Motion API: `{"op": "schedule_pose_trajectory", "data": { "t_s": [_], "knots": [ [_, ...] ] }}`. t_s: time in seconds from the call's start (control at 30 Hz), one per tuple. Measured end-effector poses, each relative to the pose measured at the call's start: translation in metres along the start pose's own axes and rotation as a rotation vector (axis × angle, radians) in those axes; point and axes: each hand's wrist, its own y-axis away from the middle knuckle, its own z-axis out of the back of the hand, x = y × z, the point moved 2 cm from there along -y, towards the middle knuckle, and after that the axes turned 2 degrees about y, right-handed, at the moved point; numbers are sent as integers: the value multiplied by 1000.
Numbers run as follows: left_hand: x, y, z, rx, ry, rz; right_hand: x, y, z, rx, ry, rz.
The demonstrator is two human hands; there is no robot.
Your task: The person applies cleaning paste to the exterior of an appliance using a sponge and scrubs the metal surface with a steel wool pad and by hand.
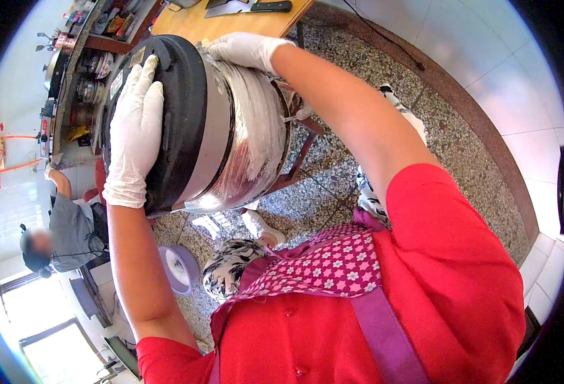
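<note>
Nearest is the pink flowered apron (333,262) of the person, over red clothing. Just beyond it, a large round vessel (215,141) lies between the two gloved hands; it seems to stand upright on a brown frame (302,152), although the view is tilted. The left hand (135,128) is laid flat on the black lid (176,109), with its long fingers straight and slightly parted. The right hand (247,51) covers the far side, its fingers a little bent; whether they pinch the film, I cannot tell.

The vessel is probably heavy and stiff, and its wrapped wall may slide under smooth gloves. It is better to hold it low with both palms on opposite sides, because a lid may come loose. The lid looks matt, thick and rounded, the band below it is smooth and greyish, and the clear film (256,128) is thin, shiny and wrinkled.

Farther are the speckled stone floor (333,173), a lilac plastic basin (193,261), a smooth wooden bench (189,22), and another person (74,227) in grey
</note>
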Motion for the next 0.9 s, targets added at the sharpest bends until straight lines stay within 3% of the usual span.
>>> {"op": "schedule_pose_trajectory", "data": {
  "t_s": [0.07, 0.2, 0.27, 0.33, 0.4, 0.47, 0.57, 0.63, 0.67, 0.73, 0.8, 0.87, 0.9],
  "knots": [
    [1, 1, 1, -3, 15, -3, 7, 31, -5, -156, 70, 87],
    [-6, 0, -1, 11, -23, 8, 24, 137, -77, -803, 10, 347],
    [-6, 1, 1, 17, -29, -14, 13, 147, -103, -902, 69, 275],
    [-8, 2, 2, 27, -27, 21, 12, 120, -80, -911, -40, 287],
    [-2, 2, -1, 18, -24, 5, 8, 77, -33, -444, -69, 99],
    [-1, -1, -2, 23, -18, 10, 5, 13, -3, -185, 217, 71],
    [-6, 4, 2, 19, 5, 28, 9, -52, -1, -60, 45, 283],
    [-8, 6, 4, 18, 3, 44, 15, -66, 3, 121, 40, -40],
    [-8, 5, 4, 19, 2, 45, 8, -65, 0, 122, 39, -40],
    [-9, 6, 4, 13, -17, 43, 3, -47, -4, -167, 528, 645],
    [-11, 7, 5, 18, -16, 56, 2, 15, -10, -271, 61, 262],
    [-12, 6, 2, 20, -10, 60, 14, 79, -22, -421, -131, 261],
    [-12, 5, 3, 24, -18, 59, 13, 91, -36, -596, -105, 388]
  ]
}}
